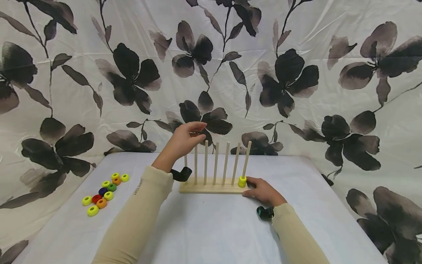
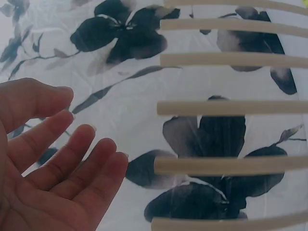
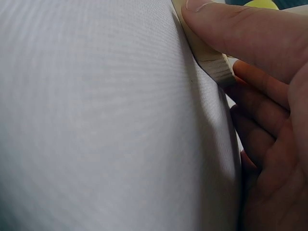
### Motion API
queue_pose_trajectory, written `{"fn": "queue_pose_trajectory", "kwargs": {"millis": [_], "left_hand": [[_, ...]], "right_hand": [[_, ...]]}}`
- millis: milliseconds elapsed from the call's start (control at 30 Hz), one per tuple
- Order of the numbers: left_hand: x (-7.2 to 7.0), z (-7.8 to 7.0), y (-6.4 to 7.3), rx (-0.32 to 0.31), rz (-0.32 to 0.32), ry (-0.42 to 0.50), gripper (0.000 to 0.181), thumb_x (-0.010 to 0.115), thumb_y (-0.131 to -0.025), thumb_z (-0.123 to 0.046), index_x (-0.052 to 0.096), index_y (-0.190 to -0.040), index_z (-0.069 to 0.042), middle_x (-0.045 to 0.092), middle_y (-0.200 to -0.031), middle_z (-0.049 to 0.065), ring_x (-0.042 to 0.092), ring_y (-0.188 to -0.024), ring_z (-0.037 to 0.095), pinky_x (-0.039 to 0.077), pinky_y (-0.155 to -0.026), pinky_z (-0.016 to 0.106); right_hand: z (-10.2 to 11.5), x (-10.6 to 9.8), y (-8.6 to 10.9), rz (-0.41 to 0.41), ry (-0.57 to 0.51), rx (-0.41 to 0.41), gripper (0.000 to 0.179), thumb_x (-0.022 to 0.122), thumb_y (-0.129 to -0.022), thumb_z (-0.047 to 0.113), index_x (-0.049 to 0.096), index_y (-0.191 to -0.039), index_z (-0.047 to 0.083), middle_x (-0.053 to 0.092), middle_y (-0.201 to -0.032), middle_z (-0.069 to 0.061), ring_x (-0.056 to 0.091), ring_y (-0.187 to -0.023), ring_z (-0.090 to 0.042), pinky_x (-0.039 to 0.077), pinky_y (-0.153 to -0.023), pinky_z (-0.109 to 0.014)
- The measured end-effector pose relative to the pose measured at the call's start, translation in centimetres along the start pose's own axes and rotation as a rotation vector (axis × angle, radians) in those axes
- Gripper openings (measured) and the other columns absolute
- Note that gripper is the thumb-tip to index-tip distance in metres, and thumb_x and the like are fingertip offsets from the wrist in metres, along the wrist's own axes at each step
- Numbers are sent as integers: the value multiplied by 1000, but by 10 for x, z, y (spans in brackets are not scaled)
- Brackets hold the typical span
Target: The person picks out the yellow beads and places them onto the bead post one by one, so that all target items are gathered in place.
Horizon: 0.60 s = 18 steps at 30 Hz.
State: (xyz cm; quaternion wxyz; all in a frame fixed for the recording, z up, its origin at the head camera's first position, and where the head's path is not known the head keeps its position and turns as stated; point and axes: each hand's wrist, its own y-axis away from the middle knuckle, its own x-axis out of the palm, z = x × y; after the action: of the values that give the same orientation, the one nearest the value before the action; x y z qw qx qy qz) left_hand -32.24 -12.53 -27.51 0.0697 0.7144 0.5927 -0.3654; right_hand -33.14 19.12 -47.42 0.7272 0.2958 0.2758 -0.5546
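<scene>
A wooden peg rack (image 1: pixel 211 188) stands on the white table, with a row of several upright pegs (image 2: pixel 231 108). Two yellow rings (image 1: pixel 242 181) are stacked at the foot of its rightmost peg. My right hand (image 1: pixel 263 192) grips the rack's right end; in the right wrist view the thumb (image 3: pixel 250 33) lies along the front of the base (image 3: pixel 211 65) and the fingers are behind it. Raised at the tops of the leftmost pegs, my left hand (image 1: pixel 184 141) holds nothing, its fingers (image 2: pixel 79 159) loosely bent and apart from the thumb.
On the table's left side lies a loose group of rings: several yellow ones (image 1: pixel 93 210), two orange (image 1: pixel 102 203), a red (image 1: pixel 96 198), a dark blue (image 1: pixel 103 191) and a green (image 1: pixel 112 187). A flower-patterned cloth (image 1: pixel 211 73) hangs behind the table.
</scene>
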Motion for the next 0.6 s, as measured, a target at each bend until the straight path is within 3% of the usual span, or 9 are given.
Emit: {"fn": "queue_pose_trajectory", "kwargs": {"millis": [600], "left_hand": [[-47, 35, 36, -36, -97, -122, 45, 58, -98, -24, 50, -140, -14, 50, -144, 10, 50, -129, 32, 45, -105, 49]], "right_hand": [[-4, 0, -4, 3, -7, -8, 80, 77, -79, 43, 43, -147, 20, 39, -154, -10, 29, -145, -36, 25, -115, -60]]}}
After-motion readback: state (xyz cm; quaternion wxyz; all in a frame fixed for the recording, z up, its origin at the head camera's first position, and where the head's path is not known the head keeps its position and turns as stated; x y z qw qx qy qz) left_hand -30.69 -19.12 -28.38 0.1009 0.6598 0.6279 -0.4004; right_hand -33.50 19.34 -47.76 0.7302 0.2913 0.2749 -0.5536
